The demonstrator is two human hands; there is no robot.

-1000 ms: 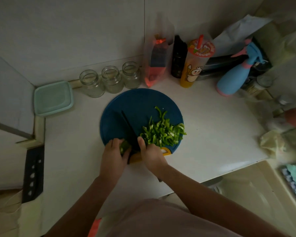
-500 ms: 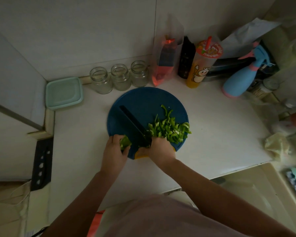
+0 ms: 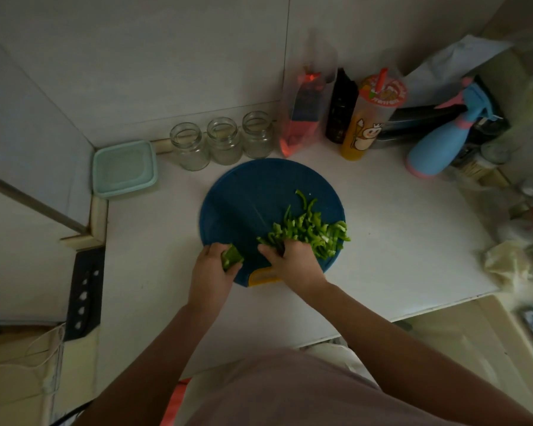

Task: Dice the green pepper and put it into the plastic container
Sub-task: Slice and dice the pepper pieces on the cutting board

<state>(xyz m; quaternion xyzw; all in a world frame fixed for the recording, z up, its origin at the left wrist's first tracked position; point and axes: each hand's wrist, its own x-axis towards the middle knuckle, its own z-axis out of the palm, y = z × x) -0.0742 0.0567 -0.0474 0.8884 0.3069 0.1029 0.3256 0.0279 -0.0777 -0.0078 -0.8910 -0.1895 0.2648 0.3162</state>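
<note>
While left hand [image 3: 211, 272] holds pepper piece [image 3: 232, 259] | right hand [image 3: 294, 265] grips knife [image 3: 281, 251] | jars [image 3: 223, 144] behind board [image 3: 253, 192]

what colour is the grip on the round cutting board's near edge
The grip is yellow-orange on the dark blue round board; head view.

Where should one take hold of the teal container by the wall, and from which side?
Probably its near edge, from the front: the container lies flat in a corner, the wall close on its left and behind, a jar close on its right. Only the near side is free.
</note>
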